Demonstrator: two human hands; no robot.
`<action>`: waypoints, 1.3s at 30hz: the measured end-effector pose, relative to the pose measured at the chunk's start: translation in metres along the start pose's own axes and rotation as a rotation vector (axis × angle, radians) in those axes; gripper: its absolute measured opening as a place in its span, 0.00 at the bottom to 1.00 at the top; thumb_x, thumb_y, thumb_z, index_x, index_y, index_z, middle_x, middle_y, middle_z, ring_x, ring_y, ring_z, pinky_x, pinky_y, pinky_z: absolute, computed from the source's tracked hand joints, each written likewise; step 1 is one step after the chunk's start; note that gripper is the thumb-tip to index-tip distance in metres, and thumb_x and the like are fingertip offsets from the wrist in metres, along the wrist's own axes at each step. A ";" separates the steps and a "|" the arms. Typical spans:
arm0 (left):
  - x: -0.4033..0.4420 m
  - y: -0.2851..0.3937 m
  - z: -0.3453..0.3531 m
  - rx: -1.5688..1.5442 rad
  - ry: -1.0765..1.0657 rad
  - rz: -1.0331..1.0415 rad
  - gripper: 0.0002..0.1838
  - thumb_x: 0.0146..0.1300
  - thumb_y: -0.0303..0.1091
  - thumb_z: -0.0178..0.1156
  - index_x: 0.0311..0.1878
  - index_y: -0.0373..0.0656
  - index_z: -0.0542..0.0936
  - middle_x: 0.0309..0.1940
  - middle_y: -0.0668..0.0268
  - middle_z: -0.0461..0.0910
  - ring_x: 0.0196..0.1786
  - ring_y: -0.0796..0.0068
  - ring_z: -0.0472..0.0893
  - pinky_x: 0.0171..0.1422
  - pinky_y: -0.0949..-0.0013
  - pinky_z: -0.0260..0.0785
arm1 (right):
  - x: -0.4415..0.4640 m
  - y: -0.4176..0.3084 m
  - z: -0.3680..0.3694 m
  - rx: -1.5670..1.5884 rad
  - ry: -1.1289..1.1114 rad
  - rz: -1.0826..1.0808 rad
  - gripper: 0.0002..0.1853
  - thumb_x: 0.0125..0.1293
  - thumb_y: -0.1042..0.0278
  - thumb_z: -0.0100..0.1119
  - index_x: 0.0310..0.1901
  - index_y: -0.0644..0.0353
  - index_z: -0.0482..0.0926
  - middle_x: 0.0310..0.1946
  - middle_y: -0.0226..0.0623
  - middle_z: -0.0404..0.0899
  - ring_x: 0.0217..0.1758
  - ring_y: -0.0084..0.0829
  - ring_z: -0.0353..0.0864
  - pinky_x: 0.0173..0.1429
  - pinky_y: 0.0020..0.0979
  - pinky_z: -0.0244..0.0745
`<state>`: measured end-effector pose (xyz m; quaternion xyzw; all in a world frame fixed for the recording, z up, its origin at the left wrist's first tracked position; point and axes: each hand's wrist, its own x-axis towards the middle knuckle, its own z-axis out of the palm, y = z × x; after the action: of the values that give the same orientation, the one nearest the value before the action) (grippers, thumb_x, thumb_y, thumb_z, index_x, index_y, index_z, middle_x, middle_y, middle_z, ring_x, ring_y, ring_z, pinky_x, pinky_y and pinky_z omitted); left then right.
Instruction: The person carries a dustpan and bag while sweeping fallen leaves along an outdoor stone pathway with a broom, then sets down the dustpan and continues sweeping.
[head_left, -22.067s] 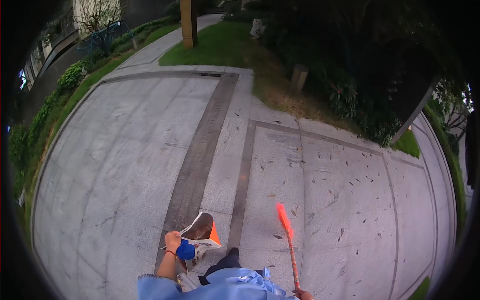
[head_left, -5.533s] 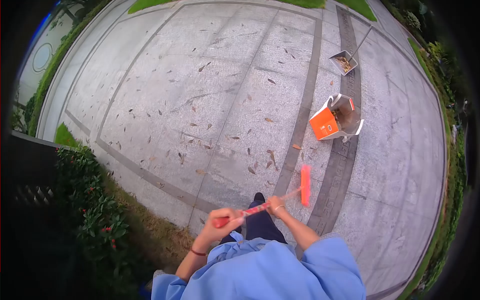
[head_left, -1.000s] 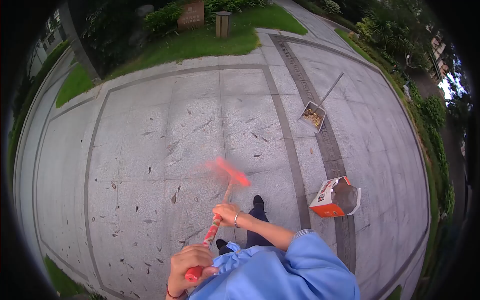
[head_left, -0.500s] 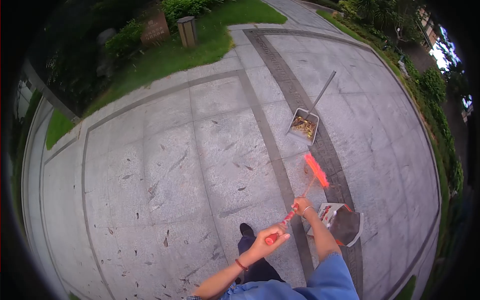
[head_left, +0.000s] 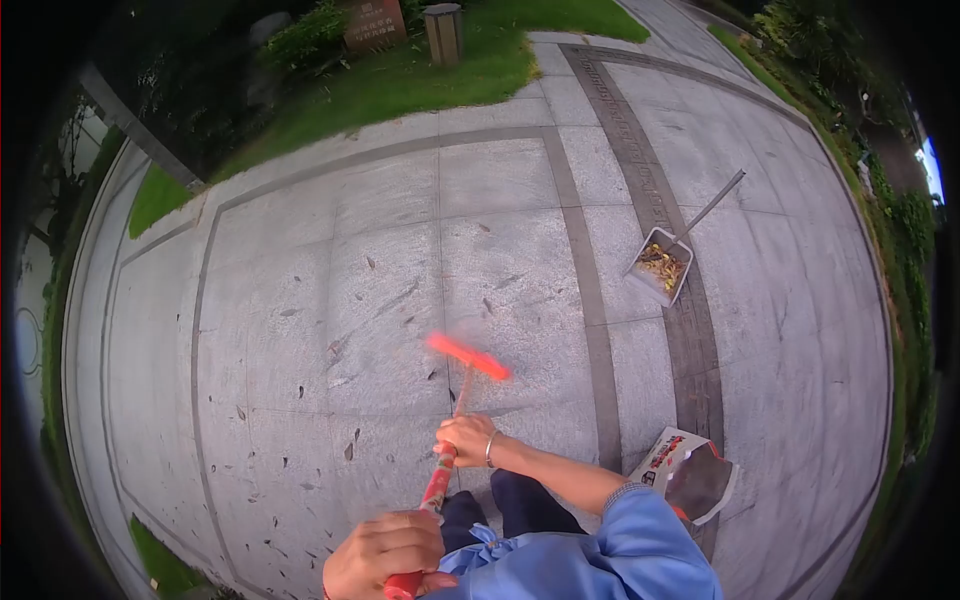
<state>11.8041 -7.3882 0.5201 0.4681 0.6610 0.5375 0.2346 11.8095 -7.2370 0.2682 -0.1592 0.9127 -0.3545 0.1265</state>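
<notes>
Both my hands grip one broom (head_left: 436, 482) with a red patterned handle. My left hand (head_left: 385, 553) is wrapped round the top end of the handle, close to my body. Further down the shaft, my right hand (head_left: 466, 441), with a bracelet on its wrist, is closed round it. The bright orange-red broom head (head_left: 468, 357) is blurred by motion over the paving in front of me; whether it touches the ground I cannot tell. Small dark leaves (head_left: 349, 450) lie scattered on the stone around and left of it.
A long-handled dustpan (head_left: 662, 272) holding dry leaves stands right of centre. An open printed cardboard box (head_left: 690, 475) is by my right side. Beyond the paving (head_left: 500, 180) are grass (head_left: 480, 85), a short post (head_left: 443, 35) and a sign stone (head_left: 375, 22).
The broom has swung left, from near the dustpan to the leaf-strewn paving. Both hands moved left with it, and my left hand came lower and nearer. The view has shifted too.
</notes>
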 end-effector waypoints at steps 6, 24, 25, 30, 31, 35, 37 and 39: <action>-0.044 -0.060 0.003 -0.215 0.273 -0.028 0.10 0.46 0.23 0.65 0.19 0.38 0.71 0.19 0.64 0.73 0.33 0.65 0.77 0.49 0.62 0.67 | -0.009 0.031 -0.021 -0.176 0.020 0.229 0.11 0.53 0.56 0.55 0.22 0.53 0.73 0.25 0.31 0.74 0.33 0.37 0.77 0.35 0.43 0.69; -0.361 -0.030 -0.032 0.039 1.030 -0.544 0.11 0.42 0.19 0.62 0.16 0.38 0.68 0.18 0.66 0.72 0.32 0.69 0.74 0.48 0.62 0.65 | 0.150 -0.217 0.288 -0.134 -0.477 -0.143 0.07 0.48 0.66 0.56 0.29 0.56 0.80 0.38 0.38 0.77 0.44 0.38 0.77 0.48 0.39 0.71; -0.376 -0.015 -0.036 0.087 1.034 -0.562 0.12 0.42 0.19 0.61 0.15 0.39 0.67 0.17 0.65 0.71 0.30 0.69 0.73 0.48 0.62 0.65 | 0.152 -0.245 0.303 -0.115 -0.501 -0.204 0.07 0.47 0.67 0.57 0.30 0.56 0.80 0.37 0.38 0.77 0.43 0.38 0.77 0.47 0.39 0.71; -0.436 0.030 -0.046 0.109 1.037 -0.270 0.17 0.41 0.32 0.69 0.14 0.42 0.68 0.15 0.67 0.71 0.24 0.71 0.73 0.42 0.63 0.68 | 0.138 -0.343 0.326 -0.104 -0.624 -0.450 0.08 0.45 0.68 0.57 0.28 0.58 0.79 0.31 0.40 0.78 0.37 0.40 0.79 0.42 0.40 0.72; -0.452 0.035 -0.042 0.073 1.123 -0.161 0.17 0.42 0.32 0.69 0.14 0.42 0.68 0.15 0.67 0.71 0.23 0.71 0.73 0.41 0.62 0.68 | 0.134 -0.357 0.326 -0.101 -0.590 -0.497 0.08 0.44 0.68 0.57 0.28 0.58 0.79 0.30 0.41 0.78 0.36 0.41 0.79 0.40 0.40 0.73; -0.508 0.026 -0.016 -0.048 1.369 0.062 0.16 0.52 0.32 0.62 0.14 0.43 0.67 0.14 0.67 0.71 0.21 0.69 0.72 0.40 0.60 0.69 | 0.103 -0.347 0.315 -0.154 -0.545 -0.397 0.06 0.46 0.66 0.55 0.24 0.59 0.76 0.30 0.42 0.77 0.33 0.43 0.78 0.37 0.42 0.72; -0.512 -0.005 0.002 -0.209 1.478 -0.029 0.14 0.52 0.27 0.58 0.14 0.41 0.67 0.15 0.65 0.71 0.23 0.68 0.72 0.42 0.58 0.68 | 0.097 -0.307 0.314 -0.303 -0.568 -0.292 0.07 0.45 0.66 0.55 0.26 0.57 0.77 0.31 0.42 0.77 0.33 0.44 0.78 0.37 0.41 0.72; -0.497 -0.045 0.026 -0.390 1.525 -0.161 0.11 0.50 0.20 0.54 0.15 0.38 0.67 0.17 0.63 0.71 0.27 0.68 0.72 0.47 0.57 0.65 | 0.090 -0.250 0.318 -0.465 -0.639 -0.148 0.09 0.46 0.63 0.57 0.28 0.55 0.79 0.32 0.40 0.78 0.38 0.40 0.78 0.43 0.43 0.70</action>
<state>12.0333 -7.8080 0.3741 -0.1284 0.5650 0.7977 -0.1671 11.8862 -7.6390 0.2020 -0.3512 0.8693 -0.0791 0.3386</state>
